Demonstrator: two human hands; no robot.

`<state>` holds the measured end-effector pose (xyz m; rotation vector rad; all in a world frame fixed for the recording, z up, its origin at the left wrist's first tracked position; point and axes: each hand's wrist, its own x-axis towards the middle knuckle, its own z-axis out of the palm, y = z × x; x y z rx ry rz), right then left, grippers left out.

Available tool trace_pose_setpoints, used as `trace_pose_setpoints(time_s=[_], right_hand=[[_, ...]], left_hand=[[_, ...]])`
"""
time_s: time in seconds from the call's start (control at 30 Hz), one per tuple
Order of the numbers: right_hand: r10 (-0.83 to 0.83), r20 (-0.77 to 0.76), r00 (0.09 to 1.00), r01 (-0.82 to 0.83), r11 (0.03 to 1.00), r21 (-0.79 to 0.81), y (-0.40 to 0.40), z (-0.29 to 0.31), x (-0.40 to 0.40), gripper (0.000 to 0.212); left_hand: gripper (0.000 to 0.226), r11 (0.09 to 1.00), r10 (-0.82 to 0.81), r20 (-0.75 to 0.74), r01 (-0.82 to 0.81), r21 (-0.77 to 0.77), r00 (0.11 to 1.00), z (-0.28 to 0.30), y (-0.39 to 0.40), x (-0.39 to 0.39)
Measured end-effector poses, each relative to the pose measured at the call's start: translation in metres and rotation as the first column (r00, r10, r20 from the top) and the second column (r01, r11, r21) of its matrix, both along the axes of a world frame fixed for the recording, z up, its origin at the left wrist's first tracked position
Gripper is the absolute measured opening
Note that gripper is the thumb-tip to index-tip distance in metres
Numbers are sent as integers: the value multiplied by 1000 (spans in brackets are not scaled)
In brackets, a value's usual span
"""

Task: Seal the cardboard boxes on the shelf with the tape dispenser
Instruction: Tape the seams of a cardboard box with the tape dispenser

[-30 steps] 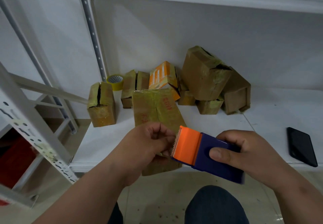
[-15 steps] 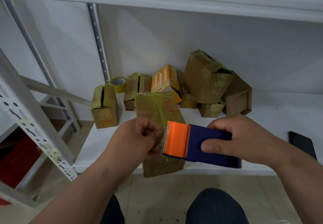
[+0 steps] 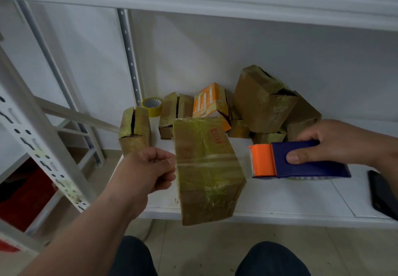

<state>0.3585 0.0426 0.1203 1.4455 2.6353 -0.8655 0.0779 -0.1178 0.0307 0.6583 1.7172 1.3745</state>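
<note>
The two hands, close together a second ago, are now apart. The right hand [image 3: 336, 141] has carried the tape dispenser [image 3: 299, 160] away from the left hand [image 3: 150, 168], whose grip pinches the tape end; clear tape [image 3: 213, 159] spans the front box [image 3: 206, 168].

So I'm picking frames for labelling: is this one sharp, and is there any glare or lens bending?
Head view: mostly sharp; slight motion softness on the left hand; pale sheen on the taped brown cardboard box; wide-angle lens bows the white metal shelf upright.
</note>
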Motion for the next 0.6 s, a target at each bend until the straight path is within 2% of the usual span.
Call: trace_pose_setpoints(time_s=[0.07, 0.17, 0.27, 0.47, 0.6], right_hand=[[10, 68, 998, -9, 1000, -13, 9, 0, -7, 45], [48, 121, 992, -45, 999, -29, 19, -2, -17, 51], [65, 104, 992, -59, 996, -59, 27, -2, -21, 55], [127, 21, 992, -123, 984, -127, 38, -6, -16, 80], [113, 45, 993, -106, 985, -138, 45, -9, -14, 80]], left_hand=[[8, 1000, 13, -1, -13, -24, 1000, -6, 0, 4], [8, 998, 50, -13, -50, -36, 999, -13, 0, 7], [10, 996, 89, -19, -90, -28, 996, -16, 1, 5], [10, 996, 85, 3, -85, 21, 996, -9, 2, -7], [11, 998, 56, -4, -56, -33, 998, -16, 7, -3]])
